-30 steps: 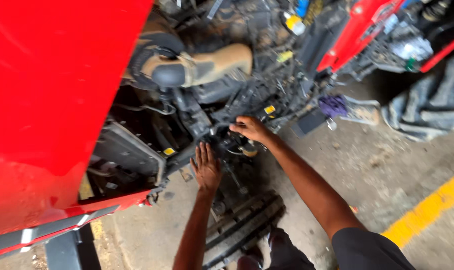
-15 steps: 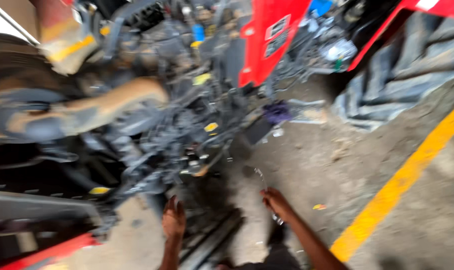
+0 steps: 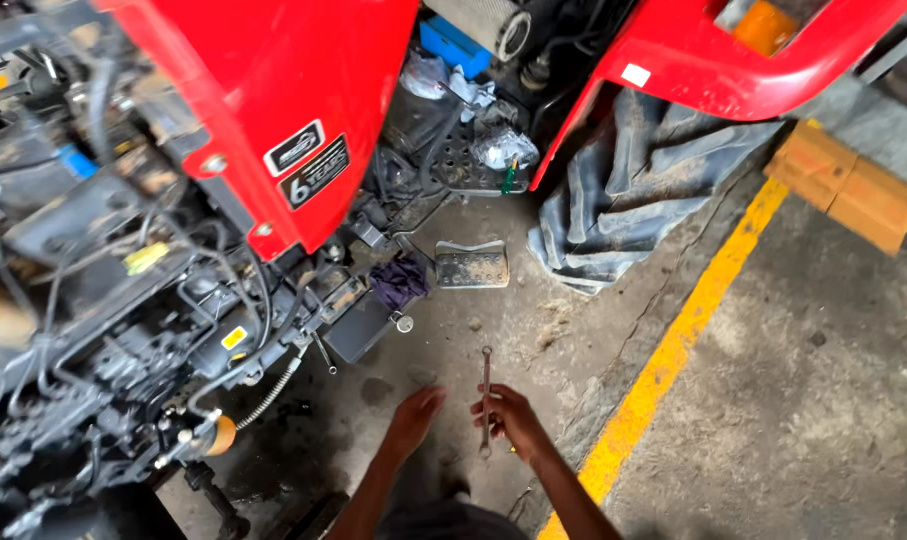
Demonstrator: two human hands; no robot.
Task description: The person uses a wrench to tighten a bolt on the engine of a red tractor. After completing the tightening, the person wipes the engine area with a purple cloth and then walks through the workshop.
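Note:
My right hand (image 3: 517, 420) holds a long steel wrench (image 3: 486, 398) upright over the concrete floor, its upper end free above my fingers. My left hand (image 3: 414, 418) hovers just to its left, fingers apart and holding nothing. Both hands are low in the view, away from the dark engine block (image 3: 124, 340) of the red tractor at the left, with its hoses and wires exposed.
A red body panel (image 3: 274, 110) and a red fender (image 3: 734, 60) hang above. A big lugged rear tyre (image 3: 624, 200) stands right of centre. A metal foot pedal (image 3: 472, 265) and a purple rag (image 3: 402, 280) sit nearby. A yellow floor line (image 3: 674, 340) runs diagonally; orange blocks (image 3: 854, 185) lie far right.
My hands have pulled back from the engine toward me. The right hand now holds a wrench. The view has swung to the right, showing the rear tyre and floor.

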